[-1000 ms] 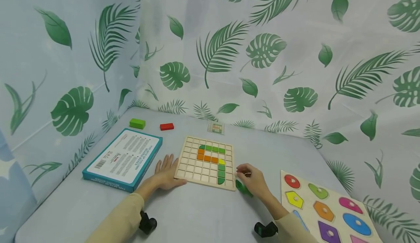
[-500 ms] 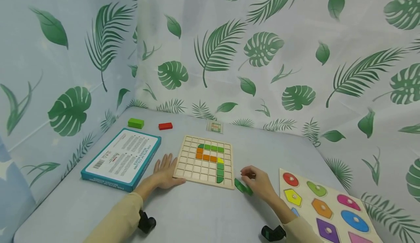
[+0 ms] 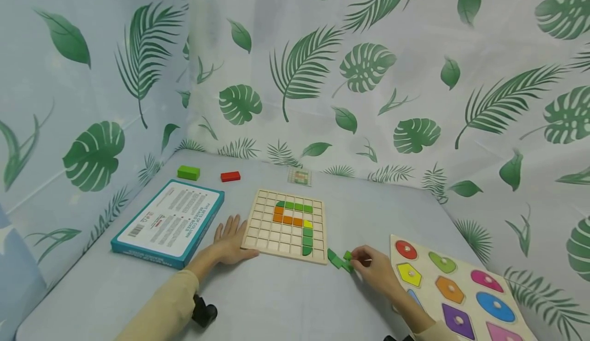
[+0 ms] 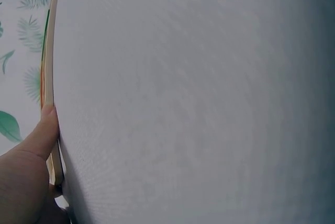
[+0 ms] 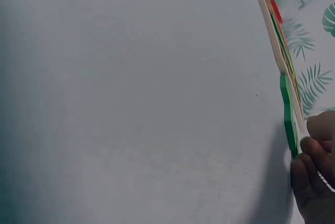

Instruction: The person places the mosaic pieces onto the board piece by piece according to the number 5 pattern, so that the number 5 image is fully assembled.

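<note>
Pinching one green zigzag piece [image 3: 340, 260] with curled fingertips, the right hand [image 3: 374, 268] is working on the grey table [image 3: 286, 305] just off the near right corner of the one wooden grid board [image 3: 284, 227]. The piece is lying flat on the table, near the board's edge; whether it is touching that edge cannot be told. The left hand [image 3: 229, 241] is lying flat with straight fingers spread apart, pressing against the board's left edge.

Filling the board are three coloured runs: a green strip bending from top to bottom, an orange row and one yellow square. Lying at the far side are two loose blocks, one green block [image 3: 188, 172] and one red block [image 3: 230, 176], plus one small card [image 3: 299, 176]. One teal box [image 3: 168, 222] is sitting left of the board, and one shape puzzle [image 3: 454, 290] is lying at the right.

Only the head view is showing the whole layout. The left wrist view is showing just a thumb [image 4: 42, 135] against the board's thin edge, and the right wrist view is showing fingers [image 5: 314, 174] at the green piece's end, seen edge-on.

Bare table is stretching out in front of the board toward the person, between the two forearms.
</note>
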The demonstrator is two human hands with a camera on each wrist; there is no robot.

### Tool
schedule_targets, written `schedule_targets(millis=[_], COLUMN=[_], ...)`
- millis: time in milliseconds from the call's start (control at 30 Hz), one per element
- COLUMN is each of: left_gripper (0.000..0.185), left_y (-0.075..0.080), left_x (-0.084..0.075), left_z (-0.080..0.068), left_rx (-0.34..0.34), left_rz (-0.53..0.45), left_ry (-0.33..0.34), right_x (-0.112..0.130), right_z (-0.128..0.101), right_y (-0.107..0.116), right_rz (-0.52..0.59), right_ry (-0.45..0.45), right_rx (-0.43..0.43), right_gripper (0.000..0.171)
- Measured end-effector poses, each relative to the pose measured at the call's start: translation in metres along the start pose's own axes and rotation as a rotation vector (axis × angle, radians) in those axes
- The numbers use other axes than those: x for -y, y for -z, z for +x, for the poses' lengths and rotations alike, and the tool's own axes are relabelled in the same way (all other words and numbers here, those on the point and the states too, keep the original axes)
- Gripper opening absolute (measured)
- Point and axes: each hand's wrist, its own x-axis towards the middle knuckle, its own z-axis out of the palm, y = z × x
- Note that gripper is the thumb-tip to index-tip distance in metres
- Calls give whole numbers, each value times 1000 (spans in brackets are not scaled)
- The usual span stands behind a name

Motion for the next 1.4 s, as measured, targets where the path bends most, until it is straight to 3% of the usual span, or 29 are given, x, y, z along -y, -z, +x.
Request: schedule_targets(millis=[433, 867, 1100, 1400], left_gripper=[95, 94, 93, 95], left_y=[-1, 1, 1, -7], left_x=[0, -2, -2, 4], left_z=[2, -1, -1, 3], left_rx=[-4, 2, -1, -27], left_rz=[-1, -8, -20, -45], left_ry=[-1, 3, -4, -17], right_x=[8, 7, -3, -2], right_z=[-2, -5, -2, 3], right_y=[-2, -1, 1, 9], right_rz=[-63, -57, 58, 209], right_ry=[-107, -101, -195, -221], right_rx=[61, 53, 85, 109], right_gripper=[30, 27, 27, 29])
